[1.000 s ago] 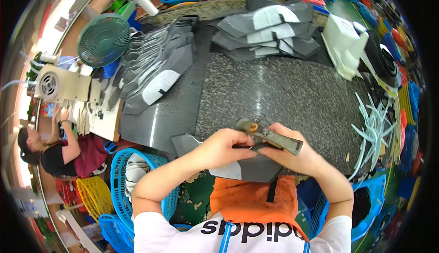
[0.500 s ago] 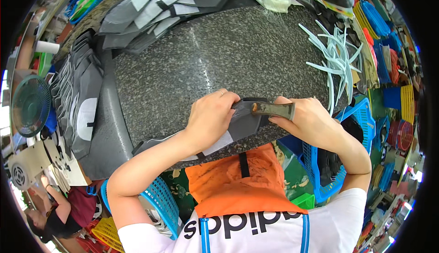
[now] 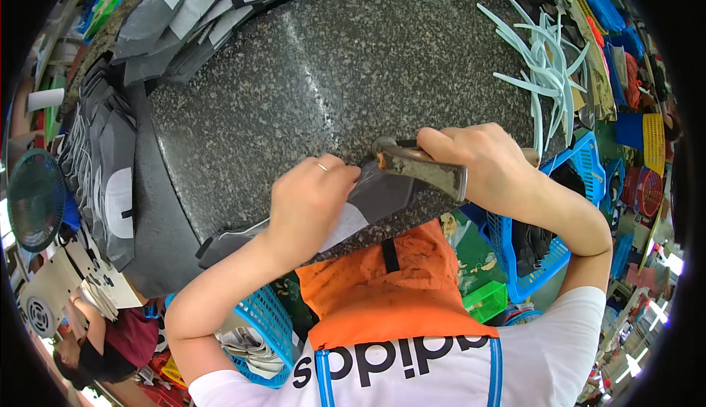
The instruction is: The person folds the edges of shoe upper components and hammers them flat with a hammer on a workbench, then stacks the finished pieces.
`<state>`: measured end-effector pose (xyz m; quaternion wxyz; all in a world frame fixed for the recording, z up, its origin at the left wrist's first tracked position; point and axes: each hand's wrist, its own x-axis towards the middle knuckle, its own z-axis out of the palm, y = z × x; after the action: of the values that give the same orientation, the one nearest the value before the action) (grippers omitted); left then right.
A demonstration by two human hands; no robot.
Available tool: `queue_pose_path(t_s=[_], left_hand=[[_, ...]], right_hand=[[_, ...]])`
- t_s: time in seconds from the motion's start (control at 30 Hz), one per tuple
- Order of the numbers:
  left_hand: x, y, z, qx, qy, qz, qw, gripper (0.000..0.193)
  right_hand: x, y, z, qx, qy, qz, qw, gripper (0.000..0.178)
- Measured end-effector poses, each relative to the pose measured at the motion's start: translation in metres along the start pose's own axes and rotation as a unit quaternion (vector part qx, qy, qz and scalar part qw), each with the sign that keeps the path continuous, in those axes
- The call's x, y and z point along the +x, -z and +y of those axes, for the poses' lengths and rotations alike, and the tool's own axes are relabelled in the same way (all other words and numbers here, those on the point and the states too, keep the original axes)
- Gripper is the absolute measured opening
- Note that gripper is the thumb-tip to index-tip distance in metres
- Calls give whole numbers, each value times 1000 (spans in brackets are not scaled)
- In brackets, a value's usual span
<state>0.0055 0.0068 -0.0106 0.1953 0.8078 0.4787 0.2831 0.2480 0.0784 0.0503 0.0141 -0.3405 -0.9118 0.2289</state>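
My left hand [image 3: 309, 201] presses flat on a dark grey cut piece with a white patch [image 3: 368, 205] at the near edge of the speckled granite slab [image 3: 331, 76]. A ring shows on one finger. My right hand [image 3: 485, 161] is closed around the handle of a worn metal hammer [image 3: 423, 169], whose head lies on the grey piece just right of my left fingers. The piece's far end hangs off the slab toward my lower left. An orange apron [image 3: 382, 289] covers my lap below.
Stacks of grey and white cut pieces [image 3: 191, 17] lie at the slab's far left, and more [image 3: 103, 164] down its left side. Pale blue strips [image 3: 544, 69] lie at the right. Blue baskets [image 3: 537, 245], [image 3: 257, 333] flank my legs. Another person [image 3: 95, 341] sits at lower left by a fan [image 3: 33, 197].
The view has tilted down and nearer to the slab. My hands and the hammer stay on the grey piece; the hammer's head now rests closer to my left fingers.
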Motion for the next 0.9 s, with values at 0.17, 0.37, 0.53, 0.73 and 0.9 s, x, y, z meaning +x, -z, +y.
queue_pose_path(t_s=[0.17, 0.37, 0.53, 0.73, 0.9], left_hand=[[-2, 13, 12, 117, -40, -42, 991, 20], [-20, 5, 18, 135, -43, 3, 990, 17], [-5, 26, 2, 9, 184, -133, 974, 24], [36, 7, 7, 2, 177, -48, 983, 23], [10, 2, 11, -72, 154, 15, 985, 16]], right_hand=[[8, -4, -14, 16, 14, -18, 1000, 25], [11, -11, -22, 0, 19, 35, 999, 29], [2, -1, -19, 15, -12, -1, 1000, 20], [-3, 1, -3, -29, -135, 11, 990, 22], [-14, -3, 4, 20, -103, 41, 994, 20]])
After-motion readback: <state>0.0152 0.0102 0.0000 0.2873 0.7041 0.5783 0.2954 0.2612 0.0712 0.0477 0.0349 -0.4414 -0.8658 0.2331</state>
